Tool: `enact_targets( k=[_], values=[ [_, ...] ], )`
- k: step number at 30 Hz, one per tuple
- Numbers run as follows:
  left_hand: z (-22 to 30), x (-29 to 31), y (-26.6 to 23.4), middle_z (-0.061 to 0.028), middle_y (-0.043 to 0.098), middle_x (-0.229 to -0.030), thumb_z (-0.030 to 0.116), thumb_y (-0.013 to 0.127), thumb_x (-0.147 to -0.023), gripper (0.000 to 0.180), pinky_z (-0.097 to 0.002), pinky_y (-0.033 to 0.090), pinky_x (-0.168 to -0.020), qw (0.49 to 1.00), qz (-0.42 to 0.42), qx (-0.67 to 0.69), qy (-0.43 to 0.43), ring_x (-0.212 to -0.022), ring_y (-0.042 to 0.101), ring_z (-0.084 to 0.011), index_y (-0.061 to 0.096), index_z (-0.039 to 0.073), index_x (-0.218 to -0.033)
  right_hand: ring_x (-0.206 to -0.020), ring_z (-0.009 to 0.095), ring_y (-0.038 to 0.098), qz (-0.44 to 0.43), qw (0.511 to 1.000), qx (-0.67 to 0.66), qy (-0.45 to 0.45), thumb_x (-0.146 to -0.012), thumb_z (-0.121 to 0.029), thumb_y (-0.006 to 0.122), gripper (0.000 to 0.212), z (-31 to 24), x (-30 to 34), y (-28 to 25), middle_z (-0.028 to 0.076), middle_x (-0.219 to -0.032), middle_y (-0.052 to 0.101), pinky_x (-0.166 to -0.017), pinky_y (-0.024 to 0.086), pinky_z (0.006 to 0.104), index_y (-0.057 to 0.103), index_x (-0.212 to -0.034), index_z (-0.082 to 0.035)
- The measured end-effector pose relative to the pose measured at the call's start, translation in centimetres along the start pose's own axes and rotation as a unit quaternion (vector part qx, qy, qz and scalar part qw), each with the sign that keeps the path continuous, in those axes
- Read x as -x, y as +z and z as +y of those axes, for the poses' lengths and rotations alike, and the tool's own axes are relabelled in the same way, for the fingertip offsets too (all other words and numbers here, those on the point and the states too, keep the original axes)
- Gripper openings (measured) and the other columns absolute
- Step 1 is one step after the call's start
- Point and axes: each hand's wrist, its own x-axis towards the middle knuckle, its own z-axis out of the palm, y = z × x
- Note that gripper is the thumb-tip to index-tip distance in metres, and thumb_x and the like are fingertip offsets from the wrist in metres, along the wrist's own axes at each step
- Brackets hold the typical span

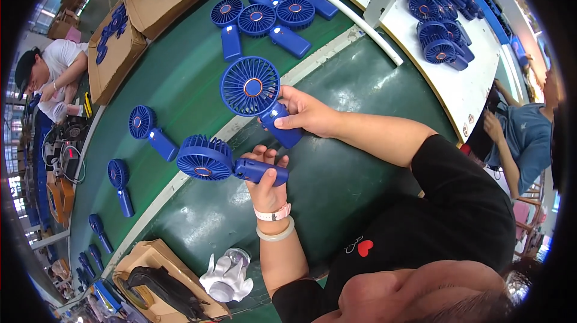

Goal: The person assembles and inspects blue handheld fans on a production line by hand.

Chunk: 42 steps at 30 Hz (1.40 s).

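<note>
My left hand (266,173), wearing a pink watch and a pale bangle, is closed around the handle of a blue handheld fan (205,158). That fan lies sideways, its round head turned to the left. Just above it, my right hand (309,111) grips the handle of a second blue handheld fan (249,87). This one is held with its grille and orange-ringed centre showing, head up and to the left. The two handles are close together over the dark green work surface (354,197). Part of each handle is hidden by my fingers.
More blue fans (256,20) lie in a group on the green belt (180,64), with several spaced along its left. Cardboard boxes (171,1) stand beyond it. A white table (475,76) on the right bears fans. Near me are a box (210,305) and a white-wrapped jar (227,276). Other people sit on both sides.
</note>
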Motion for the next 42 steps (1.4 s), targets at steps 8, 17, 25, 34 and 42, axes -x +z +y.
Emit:
enact_targets(
  k=[8, 17, 25, 34, 42],
  values=[
    [-0.3, -0.3, -0.7, -0.0066, 0.044, -0.127, 0.005, 0.069, -0.068, 0.064, -0.0491, 0.036, -0.099, 0.999, -0.034, -0.014, 0.026, -0.12, 0.042, -0.0252, 0.039, 0.016, -0.124, -0.098, 0.017, 0.057, -0.017, 1.0, -0.014, 0.008, -0.08, 0.001, 0.06, 0.047, -0.4, -0.1, -0.2, 0.012, -0.105, 0.057, -0.087, 0.045, 0.031, 0.037, -0.12, -0.003],
    [0.2, 0.1, -0.5, -0.0127, 0.043, -0.127, 0.015, 0.069, -0.068, 0.083, -0.0482, 0.051, -0.08, 0.996, -0.071, 0.04, -0.046, -0.113, 0.049, -0.029, 0.026, 0.018, -0.138, -0.107, 0.019, 0.047, -0.07, 0.955, 0.268, -0.108, -0.084, -0.012, 0.06, 0.024, -0.6, 1.2, 2.3, 0.009, -0.112, 0.046, -0.087, 0.043, 0.0327, 0.059, -0.107, -0.007],
    [0.1, -0.4, -0.7, -0.0097, 0.049, -0.121, 0.008, 0.067, -0.069, 0.068, -0.0562, 0.039, -0.095, 0.993, -0.083, 0.071, -0.048, -0.111, 0.05, -0.0276, 0.039, 0.023, -0.129, -0.105, 0.034, 0.05, 0.048, 0.748, 0.632, -0.196, -0.078, -0.016, 0.062, 0.043, -1.9, -10.0, -1.0, 0.017, -0.119, 0.044, -0.089, 0.044, 0.0435, 0.05, -0.119, -0.01],
    [0.3, 0.2, -0.4, -0.0107, 0.047, -0.119, 0.008, 0.068, -0.067, 0.078, -0.05, 0.048, -0.084, 0.995, -0.069, 0.039, -0.053, -0.106, 0.053, -0.0284, 0.03, 0.021, -0.134, -0.089, 0.036, 0.057, 0.106, 0.538, 0.835, -0.052, -0.083, -0.033, 0.056, 0.034, -2.4, -16.2, -0.1, 0.016, -0.116, 0.046, -0.071, 0.05, 0.0411, 0.059, -0.106, -0.009],
    [0.3, -0.1, -0.4, -0.0108, 0.047, -0.119, 0.008, 0.067, -0.067, 0.079, -0.05, 0.048, -0.085, 0.995, -0.075, 0.038, -0.045, -0.107, 0.052, -0.0287, 0.029, 0.02, -0.136, -0.091, 0.028, 0.059, 0.094, 0.869, 0.426, -0.235, -0.077, -0.011, 0.066, 0.045, -3.1, -10.6, -1.6, 0.013, -0.112, 0.047, -0.077, 0.049, 0.0372, 0.045, -0.116, -0.005]
  ],
)
